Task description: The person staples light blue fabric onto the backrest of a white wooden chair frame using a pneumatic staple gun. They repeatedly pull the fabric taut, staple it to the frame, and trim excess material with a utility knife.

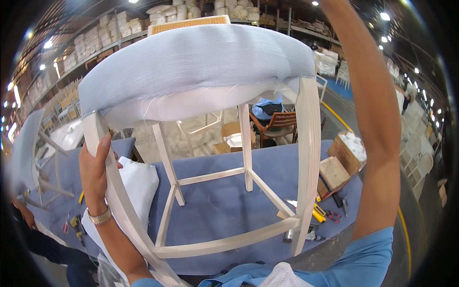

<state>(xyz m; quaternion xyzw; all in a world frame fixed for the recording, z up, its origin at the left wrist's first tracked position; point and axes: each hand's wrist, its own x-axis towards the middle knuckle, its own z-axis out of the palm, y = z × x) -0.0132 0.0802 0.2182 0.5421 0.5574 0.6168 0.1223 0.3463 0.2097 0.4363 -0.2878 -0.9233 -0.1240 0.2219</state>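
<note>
A pale wooden chair (229, 245) with a light blue-grey upholstered seat (201, 57) stands on the cloth-covered table in front of me. Below the seat edge, white lining (177, 103) with loose threads shows. My left hand (94, 170) is wrapped round the chair's near left leg, just below the seat, with the thumb on its front. My right arm reaches up past the seat's right side and leaves the picture at the top, so the right hand is out of sight. Behind the seat rises a woven cane panel (189, 24).
Folded white cloth (138, 182) lies left on the blue-grey table (215, 205). A yellow-handled tool (319, 213), pliers (333, 216) and cardboard boxes (333, 176) are at the right. Another upholstered chair (26, 153) and a person's dark-clothed leg (52, 248) are at far left.
</note>
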